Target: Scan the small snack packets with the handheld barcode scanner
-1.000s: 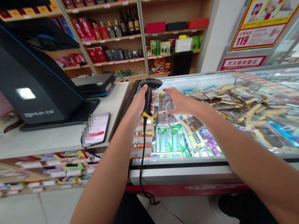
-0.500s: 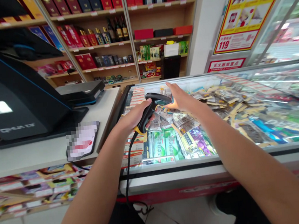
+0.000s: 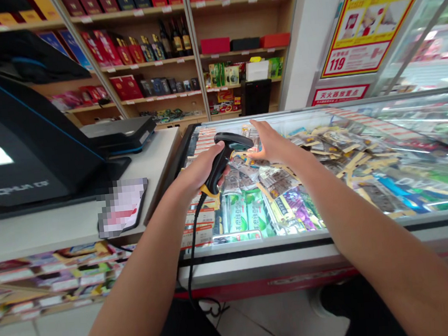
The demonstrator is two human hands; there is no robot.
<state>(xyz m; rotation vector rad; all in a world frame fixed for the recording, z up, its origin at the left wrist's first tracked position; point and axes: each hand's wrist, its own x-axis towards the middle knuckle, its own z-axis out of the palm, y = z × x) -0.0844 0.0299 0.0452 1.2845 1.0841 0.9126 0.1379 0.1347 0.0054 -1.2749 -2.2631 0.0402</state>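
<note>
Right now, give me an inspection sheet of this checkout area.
Surface: white counter beside a glass-topped freezer.
Job's things: black scanner, held above the freezer's glass.
Clutter: phone and till screen on the counter; packets under the glass.
Grips: left hand closed round the scanner's handle; right hand open over the glass, contact unclear.
Cables: black cable hangs from the scanner.
Surroundings: shelves of bottles and boxes; poster.
</note>
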